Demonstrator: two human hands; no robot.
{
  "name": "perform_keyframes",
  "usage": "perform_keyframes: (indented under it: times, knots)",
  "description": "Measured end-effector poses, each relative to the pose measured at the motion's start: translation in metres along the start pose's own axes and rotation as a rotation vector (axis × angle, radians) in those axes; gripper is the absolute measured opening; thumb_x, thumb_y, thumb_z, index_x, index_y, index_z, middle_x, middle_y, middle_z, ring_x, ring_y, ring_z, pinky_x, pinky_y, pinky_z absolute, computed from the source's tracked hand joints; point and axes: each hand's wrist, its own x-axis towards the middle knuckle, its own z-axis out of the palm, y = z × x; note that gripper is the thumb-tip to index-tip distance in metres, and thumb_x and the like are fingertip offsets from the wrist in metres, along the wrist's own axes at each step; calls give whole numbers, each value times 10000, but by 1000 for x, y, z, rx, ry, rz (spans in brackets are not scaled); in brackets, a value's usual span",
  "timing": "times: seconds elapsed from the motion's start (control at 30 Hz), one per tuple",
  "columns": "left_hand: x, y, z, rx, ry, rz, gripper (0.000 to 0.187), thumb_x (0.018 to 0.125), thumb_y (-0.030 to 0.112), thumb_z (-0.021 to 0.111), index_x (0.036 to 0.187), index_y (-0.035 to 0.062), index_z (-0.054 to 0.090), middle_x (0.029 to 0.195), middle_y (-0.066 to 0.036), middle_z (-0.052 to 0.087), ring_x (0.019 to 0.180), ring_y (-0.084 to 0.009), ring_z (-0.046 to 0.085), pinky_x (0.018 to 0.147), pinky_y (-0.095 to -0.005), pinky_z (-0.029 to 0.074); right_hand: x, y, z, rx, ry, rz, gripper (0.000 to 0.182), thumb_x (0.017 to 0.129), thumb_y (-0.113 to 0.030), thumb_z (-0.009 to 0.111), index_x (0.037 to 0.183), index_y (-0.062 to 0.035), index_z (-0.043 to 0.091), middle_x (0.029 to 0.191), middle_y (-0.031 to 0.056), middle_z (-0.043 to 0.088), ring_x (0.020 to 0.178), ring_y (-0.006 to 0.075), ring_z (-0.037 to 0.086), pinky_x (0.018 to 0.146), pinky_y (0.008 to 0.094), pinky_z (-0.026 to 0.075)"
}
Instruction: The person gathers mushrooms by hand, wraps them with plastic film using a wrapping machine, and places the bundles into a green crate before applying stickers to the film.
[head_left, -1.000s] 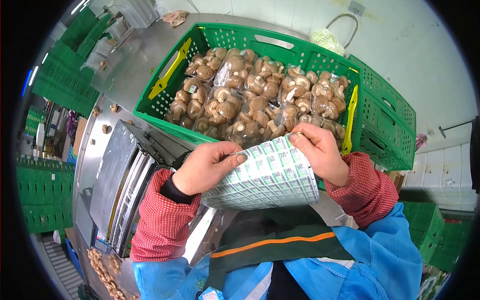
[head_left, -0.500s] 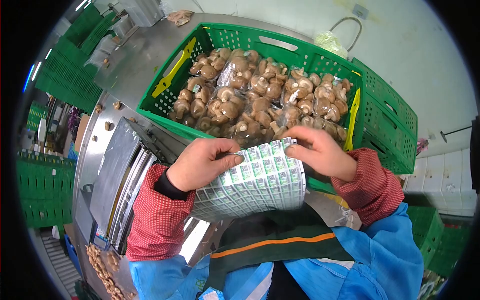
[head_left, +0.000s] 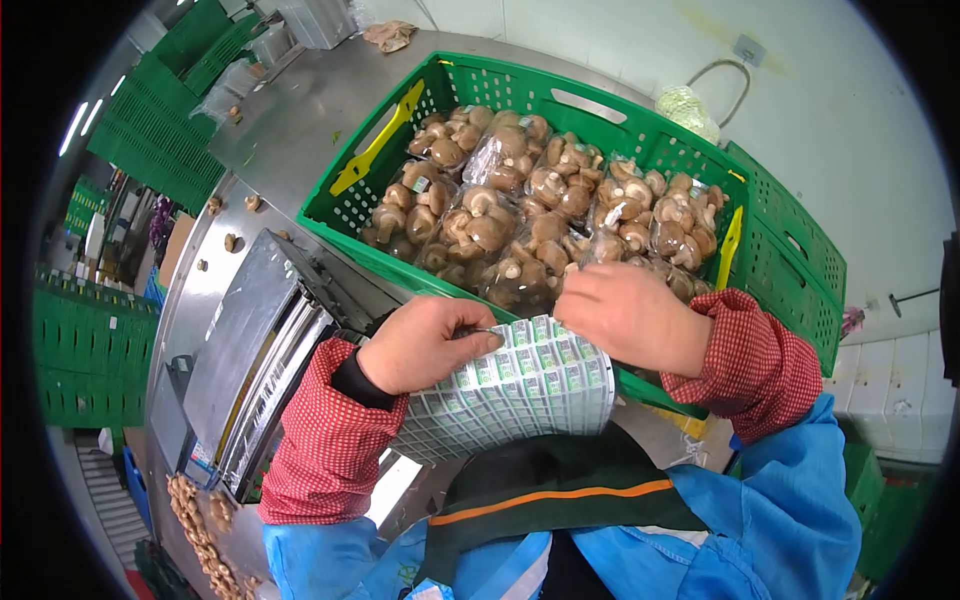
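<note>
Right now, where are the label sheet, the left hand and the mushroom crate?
Label sheet (head_left: 512, 392), head view: middle of its printed face.
Left hand (head_left: 422, 345), head view: back of the hand.
Mushroom crate (head_left: 362, 252), head view: near wall, toward its left end.

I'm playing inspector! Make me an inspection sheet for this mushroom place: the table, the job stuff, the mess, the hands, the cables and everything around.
Surface: metal table, shiny, with a machine on the left.
Job's things: label sheet, curved, in front of the apron; green crate holding wrapped mushrooms.
Clutter: loose mushrooms near the machine; crumpled brown thing at the back.
Hands: left hand pinches the sheet's top edge; right hand is at that edge too, its grip partly hidden.
Cables: grey loop by the wall; cable or hose, I can't tell.
Surroundings: stacked crates on the left; pale wall behind.
</note>
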Motion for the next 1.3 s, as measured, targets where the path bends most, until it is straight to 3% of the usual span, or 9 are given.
perform_keyframes:
  times: [0.23, 0.33, 0.47, 0.7, 0.9, 1.0, 1.07, 1.1, 1.3]
  knots:
    - [-9, -34, -10, -230, 67, -188, 147, 880, 124, 636, 887, -22, 626, 698, 36, 529, 670, -40, 458, 588, -219, 394, 19, -9, 3, -1, 65, -233, 132, 712, -126, 617, 779, -47, 535, 708, 67, 498, 662, 209, 546, 592, 340, 453]
    - [-20, -45, -11, -258, 62, -213, 144, 881, 122, 635, 903, -20, 626, 710, 36, 529, 678, -35, 457, 591, -216, 394, 53, 25, 6, 471, 138, 438, 131, 781, -108, 646, 849, -13, 586, 719, 78, 557, 640, 151, 548, 563, 288, 438]
    - [-28, -39, -7, -188, 62, -144, 164, 880, 123, 637, 944, -27, 625, 752, 17, 554, 705, -52, 476, 627, -221, 415, 94, 136, 85, 617, 59, 575, 281, 760, -240, 673, 887, -3, 593, 802, 175, 626, 743, 307, 619, 651, 380, 476]
    - [-35, -45, -6, -177, 182, -100, 182, 862, 203, 619, 895, 26, 644, 653, -118, 573, 570, -181, 538, 563, -305, 434, 92, 140, 74, 261, -67, 647, 401, 744, -252, 716, 936, 41, 522, 738, 139, 606, 667, 260, 598, 591, 364, 468]
    - [-22, -31, -12, -52, 108, -45, 163, 858, 162, 640, 916, 10, 641, 675, -70, 568, 598, -129, 510, 559, -276, 426, 27, 143, 68, 284, -317, 570, 321, 785, -133, 660, 1027, 8, 504, 793, 120, 573, 733, 261, 585, 638, 373, 467]
    - [-12, -24, -15, 35, 98, -8, 163, 852, 146, 654, 928, 3, 639, 652, -59, 556, 573, -97, 489, 539, -262, 420, 31, 102, 46, -261, -36, 387, 338, 803, -119, 639, 1090, -17, 493, 823, 116, 558, 778, 260, 585, 658, 380, 467]
    - [-6, -16, -15, 48, 90, 24, 158, 853, 146, 653, 928, 7, 642, 643, -56, 557, 564, -99, 486, 537, -265, 421, 38, 75, 17, 64, -59, 372, 328, 803, -155, 656, 1070, -6, 540, 849, 118, 562, 795, 257, 591, 687, 372, 479]
    - [-3, -12, -13, 38, 107, 7, 181, 832, 240, 627, 873, 65, 650, 667, -130, 593, 625, -303, 586, 577, -375, 449, 40, 57, 2, 279, -113, 367, 318, 802, -162, 658, 1058, -3, 554, 850, 117, 563, 799, 255, 592, 696, 368, 481]
    - [13, 7, -1, 132, 31, 91, 143, 857, 145, 644, 845, 7, 609, 614, -49, 507, 563, -97, 431, 524, -272, 366, 22, 8, -2, 388, -172, 273, 184, 777, -134, 647, 919, -29, 596, 818, 99, 567, 802, 270, 584, 698, 371, 468]
